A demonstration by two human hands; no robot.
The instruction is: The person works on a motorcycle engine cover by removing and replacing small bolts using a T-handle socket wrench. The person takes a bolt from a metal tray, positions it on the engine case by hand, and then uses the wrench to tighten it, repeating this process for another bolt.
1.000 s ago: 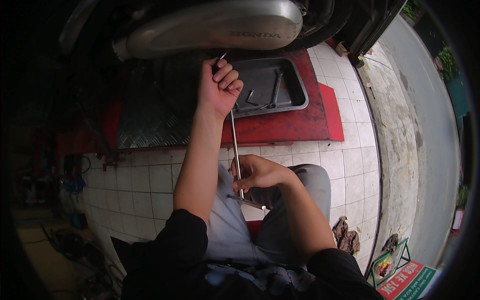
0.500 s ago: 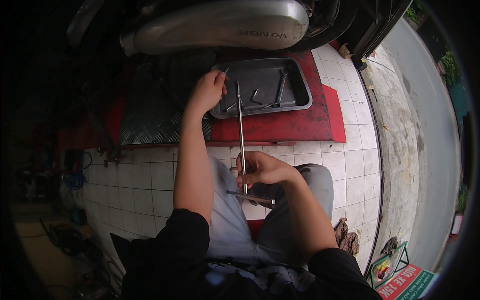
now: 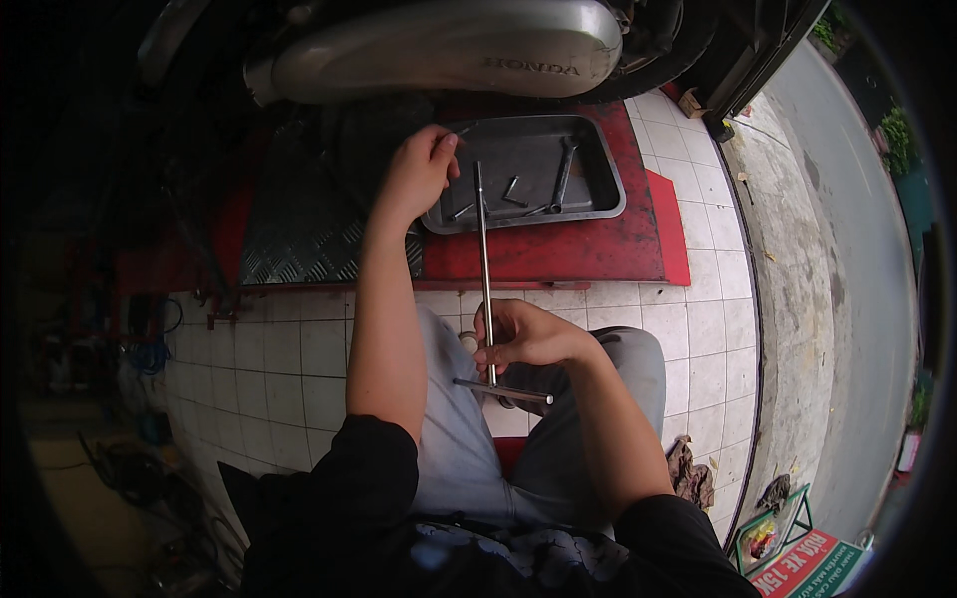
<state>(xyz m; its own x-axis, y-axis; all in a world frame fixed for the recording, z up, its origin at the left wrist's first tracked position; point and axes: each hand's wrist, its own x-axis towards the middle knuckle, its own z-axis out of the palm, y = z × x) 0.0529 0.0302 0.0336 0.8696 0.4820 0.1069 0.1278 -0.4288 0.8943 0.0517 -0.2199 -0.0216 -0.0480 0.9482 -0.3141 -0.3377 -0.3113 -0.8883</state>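
From my remote seat I see the person seated low on a white tiled floor (image 3: 299, 349), knees in grey trousers, facing a motorbike whose silver exhaust cover (image 3: 449, 45) fills the top of the view. The right hand (image 3: 523, 337) is curled around the lower part of a long T-handle wrench (image 3: 483, 269), fingers wrapped and pressed together on the shaft just above its crossbar, which sticks out level over the right knee. The shaft stands nearly upright in the picture, its upper tip reaching over the near edge of a grey metal tray (image 3: 598, 204). The left hand (image 3: 417, 171) is stretched forward to the tray's left rim, fingertips drawn together as if pinching something small, though I cannot tell what, if anything, sits between them. Inside the tray lie a flat spanner (image 3: 564, 171) and a few small angled keys (image 3: 511, 191), loose on the bottom and apart from one another. The tray rests on a red platform (image 3: 558, 254) beside a dark ridged metal plate (image 3: 299, 219) under the motorbike. To the right, beyond the tiles, a concrete pavement (image 3: 797, 279) runs along the edge of the view, with a crumpled rag (image 3: 690, 470) lying near the person's right side.
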